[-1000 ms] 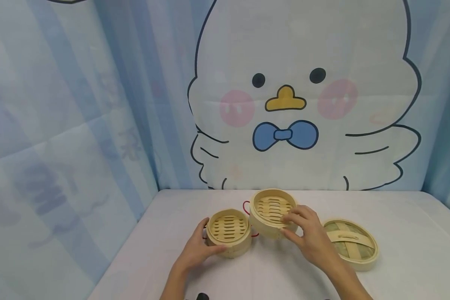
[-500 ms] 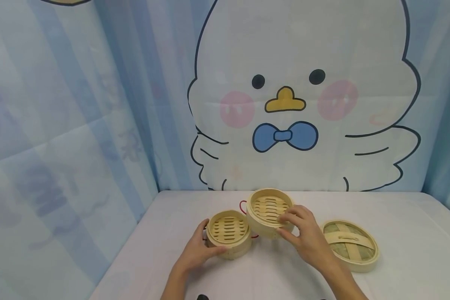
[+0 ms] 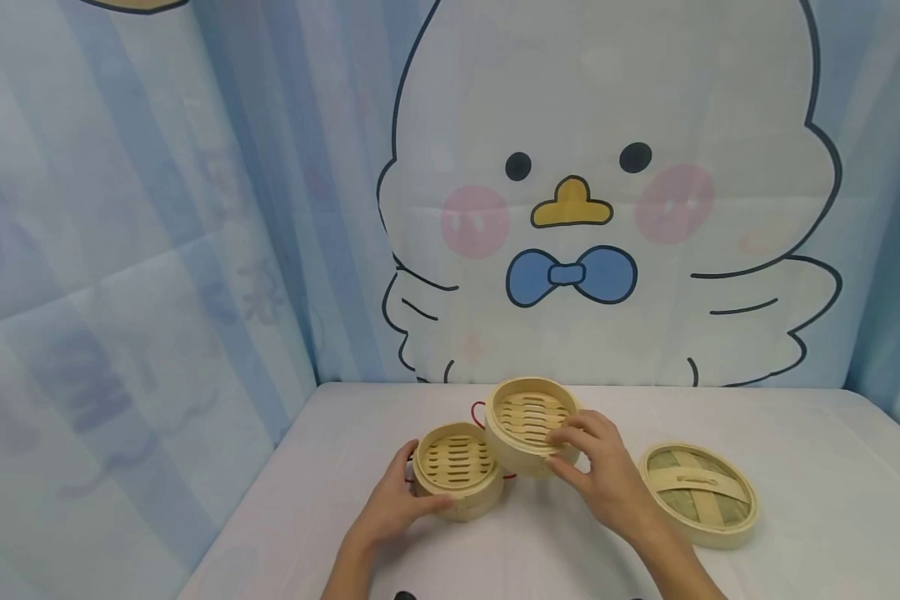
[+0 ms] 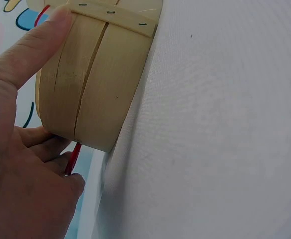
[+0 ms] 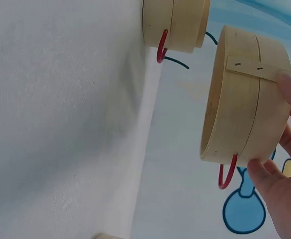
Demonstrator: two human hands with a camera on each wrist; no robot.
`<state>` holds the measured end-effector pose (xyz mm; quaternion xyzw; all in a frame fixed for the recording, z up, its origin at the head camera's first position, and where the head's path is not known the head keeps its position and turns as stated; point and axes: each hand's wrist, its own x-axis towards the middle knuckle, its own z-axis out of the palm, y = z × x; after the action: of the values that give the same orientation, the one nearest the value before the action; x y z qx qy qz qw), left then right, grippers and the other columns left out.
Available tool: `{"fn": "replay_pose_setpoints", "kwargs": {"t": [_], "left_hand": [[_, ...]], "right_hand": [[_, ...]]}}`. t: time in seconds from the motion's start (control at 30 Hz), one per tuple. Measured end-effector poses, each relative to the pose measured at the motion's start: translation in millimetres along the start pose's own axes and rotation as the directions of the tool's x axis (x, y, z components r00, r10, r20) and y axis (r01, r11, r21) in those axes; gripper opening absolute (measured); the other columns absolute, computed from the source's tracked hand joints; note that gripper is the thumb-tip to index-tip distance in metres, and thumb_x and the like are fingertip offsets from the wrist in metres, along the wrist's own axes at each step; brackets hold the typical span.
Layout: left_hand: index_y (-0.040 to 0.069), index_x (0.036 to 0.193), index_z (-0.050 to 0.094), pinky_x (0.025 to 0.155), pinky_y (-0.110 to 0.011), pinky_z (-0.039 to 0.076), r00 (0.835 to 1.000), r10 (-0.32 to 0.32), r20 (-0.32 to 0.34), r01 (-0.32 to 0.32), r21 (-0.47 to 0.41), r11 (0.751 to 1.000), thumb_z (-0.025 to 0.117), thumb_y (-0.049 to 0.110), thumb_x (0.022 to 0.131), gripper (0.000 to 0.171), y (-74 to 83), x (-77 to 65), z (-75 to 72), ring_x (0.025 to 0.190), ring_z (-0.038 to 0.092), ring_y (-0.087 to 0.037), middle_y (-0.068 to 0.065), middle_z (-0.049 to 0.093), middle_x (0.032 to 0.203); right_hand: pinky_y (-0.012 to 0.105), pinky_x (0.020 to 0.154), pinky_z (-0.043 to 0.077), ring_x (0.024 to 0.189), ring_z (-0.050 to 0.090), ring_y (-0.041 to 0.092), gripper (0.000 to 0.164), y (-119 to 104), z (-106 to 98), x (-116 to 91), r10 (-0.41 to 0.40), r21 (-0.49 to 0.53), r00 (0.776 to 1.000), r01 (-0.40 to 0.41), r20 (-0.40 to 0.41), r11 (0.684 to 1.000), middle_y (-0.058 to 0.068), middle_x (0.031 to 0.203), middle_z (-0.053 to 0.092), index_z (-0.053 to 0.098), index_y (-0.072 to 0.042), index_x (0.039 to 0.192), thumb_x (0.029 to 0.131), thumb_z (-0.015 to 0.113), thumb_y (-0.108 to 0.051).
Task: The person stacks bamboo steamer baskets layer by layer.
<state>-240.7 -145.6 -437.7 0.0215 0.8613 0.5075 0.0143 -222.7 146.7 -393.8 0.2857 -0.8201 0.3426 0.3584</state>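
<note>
My left hand [image 3: 393,504] grips a round bamboo steamer basket [image 3: 482,498] that stands on the table, thumb along its near wall and fingers round its left side. In the left wrist view the wall of this basket [image 4: 98,89] shows a stapled seam and a red loop. A second steamer basket [image 3: 512,454] is pinched at its right rim by my right hand [image 3: 600,475]. The right wrist view shows that basket [image 5: 245,114] raised off the table, its underside open. In the head view it overlaps the first basket's right back edge.
A woven bamboo steamer lid [image 3: 708,510] with a strap handle lies on the white table [image 3: 817,467], right of my right hand. Behind the table hangs a curtain [image 3: 570,333] printed with a cartoon bird.
My right hand has carried the second steamer basket a little to the left, over the first one's edge. The left hand and the first basket stay nearly in place.
</note>
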Motion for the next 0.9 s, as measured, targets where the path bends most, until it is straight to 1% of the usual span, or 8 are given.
{"fn": "replay_pose_setpoints", "kwargs": {"t": [0.27,0.5,0.73,0.9], "left_hand": [[0.000,0.157,0.026,0.105,-0.063,0.038,1.000,0.022,0.010,-0.022,0.012,1.000,0.094,0.039,0.069,0.118,-1.0,0.4,-1.9,0.125,0.051,-0.039,-0.025,0.040,0.152],[-0.001,0.156,0.026,0.105,-0.063,0.038,0.999,0.039,0.018,-0.039,0.007,0.999,0.094,0.039,0.070,0.117,-1.6,-0.1,-2.5,0.125,0.050,-0.039,-0.025,0.039,0.152],[0.000,0.157,0.026,0.105,-0.063,0.038,0.999,0.028,0.018,-0.028,0.006,1.000,0.094,0.041,0.070,0.117,-1.9,0.5,-2.1,0.125,0.051,-0.038,-0.025,0.040,0.152],[0.000,0.157,0.026,0.105,-0.063,0.038,0.999,0.030,0.023,-0.030,0.002,1.000,0.093,0.041,0.070,0.117,-3.1,1.1,-2.4,0.124,0.051,-0.038,-0.025,0.040,0.152]], "right_hand": [[0.035,0.091,0.040,0.103,0.053,0.023,0.030,-5,4,1,0.004,0.003,1.000,-0.004,-0.001,1.000,-0.004,0.099,0.060,0.073,-0.011,0.094,0.071,0.088,0.001],[0.033,0.091,0.040,0.102,0.054,0.022,0.030,-5,8,4,-0.001,0.002,1.000,0.001,-0.004,1.000,-0.004,0.099,0.060,0.072,-0.011,0.093,0.071,0.088,0.002],[0.033,0.092,0.040,0.103,0.054,0.022,0.032,-7,12,4,-0.002,0.003,1.000,0.002,-0.006,1.000,-0.005,0.100,0.060,0.072,-0.012,0.093,0.069,0.088,0.003],[0.034,0.091,0.041,0.101,0.055,0.022,0.033,-8,15,5,-0.013,0.010,1.000,0.013,-0.012,1.000,-0.004,0.099,0.061,0.073,-0.011,0.093,0.068,0.088,0.003]]}}
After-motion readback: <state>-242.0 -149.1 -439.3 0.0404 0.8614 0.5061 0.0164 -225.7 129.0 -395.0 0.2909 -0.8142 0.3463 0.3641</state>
